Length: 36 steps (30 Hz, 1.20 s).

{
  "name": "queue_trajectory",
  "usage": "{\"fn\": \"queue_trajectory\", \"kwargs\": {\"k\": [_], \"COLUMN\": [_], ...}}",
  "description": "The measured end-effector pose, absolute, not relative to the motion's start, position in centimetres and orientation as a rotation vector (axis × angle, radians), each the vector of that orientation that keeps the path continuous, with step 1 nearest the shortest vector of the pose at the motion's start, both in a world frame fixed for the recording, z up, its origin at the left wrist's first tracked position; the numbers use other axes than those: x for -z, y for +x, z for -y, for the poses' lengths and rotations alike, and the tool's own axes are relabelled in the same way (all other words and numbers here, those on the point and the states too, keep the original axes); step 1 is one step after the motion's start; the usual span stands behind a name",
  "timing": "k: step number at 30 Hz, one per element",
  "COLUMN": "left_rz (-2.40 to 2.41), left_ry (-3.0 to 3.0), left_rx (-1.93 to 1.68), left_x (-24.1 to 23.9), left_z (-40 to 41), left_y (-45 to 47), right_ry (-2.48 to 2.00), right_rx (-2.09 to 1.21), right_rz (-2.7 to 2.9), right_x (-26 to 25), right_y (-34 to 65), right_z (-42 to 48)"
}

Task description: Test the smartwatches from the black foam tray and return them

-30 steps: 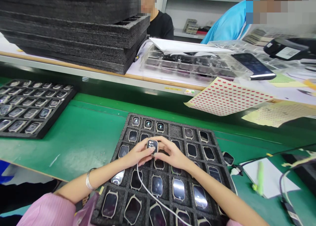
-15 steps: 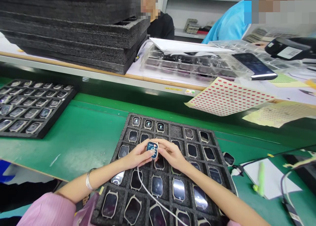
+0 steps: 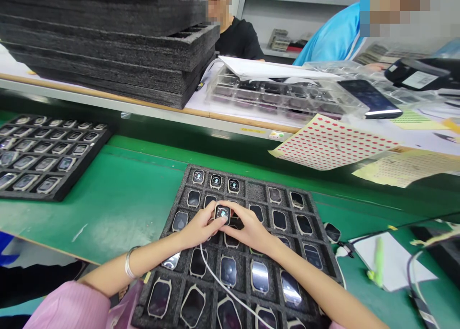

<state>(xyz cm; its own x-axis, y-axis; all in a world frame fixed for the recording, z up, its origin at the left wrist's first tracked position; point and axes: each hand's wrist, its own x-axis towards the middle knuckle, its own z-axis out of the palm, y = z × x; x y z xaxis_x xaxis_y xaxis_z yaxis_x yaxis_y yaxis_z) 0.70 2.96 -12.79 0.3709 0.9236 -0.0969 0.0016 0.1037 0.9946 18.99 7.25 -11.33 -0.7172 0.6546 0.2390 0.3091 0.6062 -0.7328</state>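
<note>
Both hands meet over a black foam tray [image 3: 251,191] of smartwatch bodies on the green belt. My left hand [image 3: 196,228] and my right hand [image 3: 249,229] pinch one small watch body [image 3: 222,213] between their fingertips, its lit screen facing up. A white cable [image 3: 223,286] runs from under the hands toward me across the tray. Three watches with lit screens [image 3: 215,180] sit in the tray's far row. A silver bracelet [image 3: 128,262] circles my left wrist.
A second foam tray [image 3: 46,152] of watches lies at the left. Stacked foam trays [image 3: 108,37] and clear plastic trays [image 3: 280,96] sit on the raised shelf, with a red-dot sticker sheet [image 3: 330,142], a phone [image 3: 370,98] and two people behind. White paper with a green pen [image 3: 379,262] lies right.
The held watch's screen has changed from a coloured menu to a darker face. The hands have stayed over the same spot, with only the fingers shifting a little.
</note>
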Motion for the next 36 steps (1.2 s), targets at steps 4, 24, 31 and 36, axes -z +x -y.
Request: {"fn": "queue_trajectory", "kwargs": {"k": [4,24,31,36], "left_rz": [-0.944,-0.8,-0.762,-0.881], "left_ry": [1.246,1.106,1.163,1.152], "left_rx": [-0.865,-0.911,-0.915,-0.915], "left_x": [12.9,13.4,12.7,12.7], "left_z": [-3.0,-3.4,-3.1,-3.4], "left_y": [0.7,1.2,0.8,0.7], "right_ry": [-0.746,-0.845,-0.854,-0.784], "right_rx": [-0.921,-0.836,-0.83,-0.76], "right_rz": [2.321,2.151,2.146,2.231], "right_x": [10.9,10.0,9.8,10.8], "right_y": [18.9,18.8,18.7,18.6], "right_z": [-7.3,-7.4,-7.0,-6.2]}}
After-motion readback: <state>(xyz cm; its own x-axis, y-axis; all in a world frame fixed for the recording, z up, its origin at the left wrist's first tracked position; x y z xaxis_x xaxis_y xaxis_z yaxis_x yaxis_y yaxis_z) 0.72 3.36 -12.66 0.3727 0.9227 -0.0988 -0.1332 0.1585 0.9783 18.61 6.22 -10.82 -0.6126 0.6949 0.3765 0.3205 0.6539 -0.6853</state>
